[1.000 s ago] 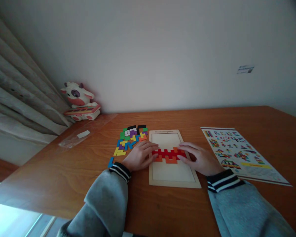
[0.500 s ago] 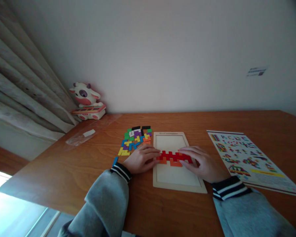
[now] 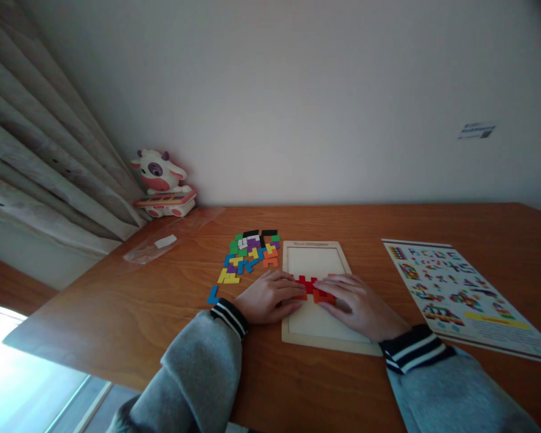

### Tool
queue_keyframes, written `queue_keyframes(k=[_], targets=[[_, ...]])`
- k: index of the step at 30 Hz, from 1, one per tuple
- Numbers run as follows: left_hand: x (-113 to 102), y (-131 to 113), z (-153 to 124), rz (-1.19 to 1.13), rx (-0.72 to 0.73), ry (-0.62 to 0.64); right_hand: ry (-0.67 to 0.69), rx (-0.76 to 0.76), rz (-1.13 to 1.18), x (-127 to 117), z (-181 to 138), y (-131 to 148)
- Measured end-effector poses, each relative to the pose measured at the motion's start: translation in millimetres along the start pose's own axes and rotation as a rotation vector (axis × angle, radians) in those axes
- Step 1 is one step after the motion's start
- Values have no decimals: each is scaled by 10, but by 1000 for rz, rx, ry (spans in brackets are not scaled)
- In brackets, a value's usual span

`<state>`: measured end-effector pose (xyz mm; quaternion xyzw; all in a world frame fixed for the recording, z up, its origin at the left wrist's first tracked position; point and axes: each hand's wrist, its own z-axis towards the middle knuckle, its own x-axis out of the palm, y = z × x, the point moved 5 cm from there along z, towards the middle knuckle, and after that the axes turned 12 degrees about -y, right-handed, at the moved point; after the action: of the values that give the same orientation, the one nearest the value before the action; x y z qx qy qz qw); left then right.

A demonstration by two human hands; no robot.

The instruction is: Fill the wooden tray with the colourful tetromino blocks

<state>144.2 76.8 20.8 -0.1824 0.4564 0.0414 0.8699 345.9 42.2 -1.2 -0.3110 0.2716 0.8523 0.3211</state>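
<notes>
My left hand [image 3: 273, 297] rests over the left edge of a pale wooden puzzle tray [image 3: 328, 344]. Its fingertips and thumb close on the left end of a row of red puzzle pieces [image 3: 307, 282], with an orange puzzle piece [image 3: 301, 296] along the lower side. From the right, my right hand [image 3: 356, 300] covers the other end of that row, fingers over the red pieces and thumb at the lower edge beside another orange piece [image 3: 319, 297]. Both hands hide parts of the row, which lies across the middle of the tray.
Loose coloured puzzle pieces [image 3: 242, 261] lie left of the tray, with a blue L-shaped piece [image 3: 213, 296] nearer me. A printed pattern sheet [image 3: 466, 291] is on the right. A cow toy [image 3: 162, 183] and clear plastic wrapping [image 3: 139, 255] are at the back left.
My right hand has slid left and covers more of the row, so the right end no longer shows. My left hand has shifted slightly right. The view has moved a little.
</notes>
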Motion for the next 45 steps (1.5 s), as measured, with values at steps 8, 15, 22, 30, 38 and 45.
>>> queue_keyframes(k=[8, 15, 22, 30, 38, 45], targets=[[-4, -25, 12, 33, 8, -1, 3, 15, -6, 34, -12, -16], [-202, 368, -103, 351, -328, -225, -94, 96, 51, -124, 37, -6], [-239, 628, -242, 450, -462, -124, -104, 126, 52, -165, 35, -26], [-248, 602, -202, 423, -416, -146, -172, 168, 0, -190, 11, -88], [-240, 662, -245, 439, -421, -182, -310, 295, -66, -230, -60, -262], [-192, 572, -113, 259, -352, -416, -343, 327, -29, -221, -42, -272]])
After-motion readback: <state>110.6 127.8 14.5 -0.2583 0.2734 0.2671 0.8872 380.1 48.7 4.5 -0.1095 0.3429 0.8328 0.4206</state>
